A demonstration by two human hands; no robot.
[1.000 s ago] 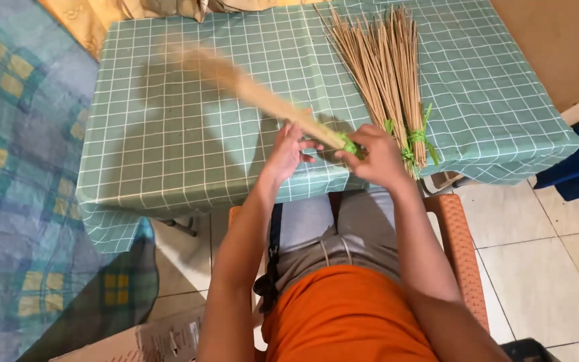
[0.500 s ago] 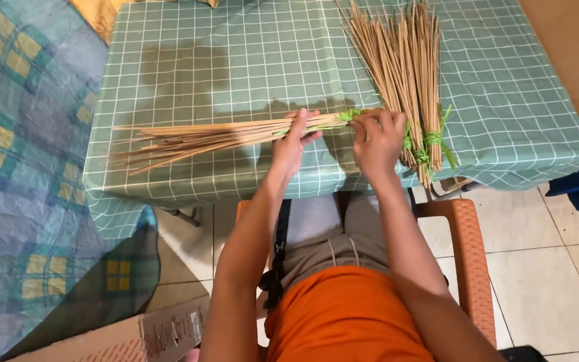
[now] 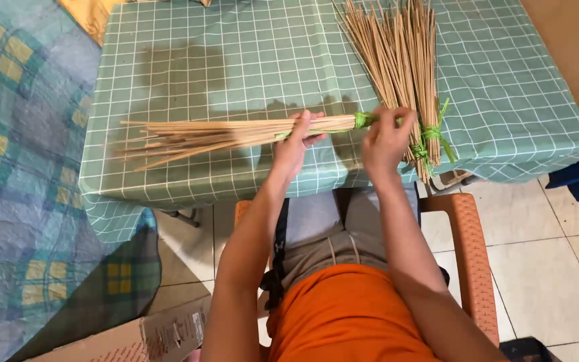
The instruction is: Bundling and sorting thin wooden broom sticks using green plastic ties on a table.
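Head view: the left hand [image 3: 297, 139] is wrapped around a bundle of thin tan sticks [image 3: 236, 133], its fingers [image 3: 316, 123] curled shut over the top of the bundle near the bound end. The bundle lies sideways across the worktop [image 3: 236, 60], which is covered by a green checked cloth. The loose stick ends fan out toward the left, and the bound end points right.

A green tie [image 3: 363, 120] rings the bundle at the bound end, between the two hands. The right hand [image 3: 384, 139] is raised just to the right of that tie, with its fingers [image 3: 403, 115] bent and drawn close together at the bundle's end. They pinch at the end of the sticks by the tie, though whether they grip the tie itself or the stick ends cannot be told from this angle.

Just beyond the right hand lies a second, larger sheaf of sticks [image 3: 397, 60], running away from the person across the worktop. Its near end is bound with green strips [image 3: 431, 137], and that end reaches over the worktop's front edge. The right hand partly covers the lower left of this sheaf.

The person sits on an orange-brown chair [image 3: 465, 248] and wears an orange top. A blue and yellow plaid cloth [image 3: 15, 201] lies to the left, and a cardboard box [image 3: 149, 335] sits at the lower edge.
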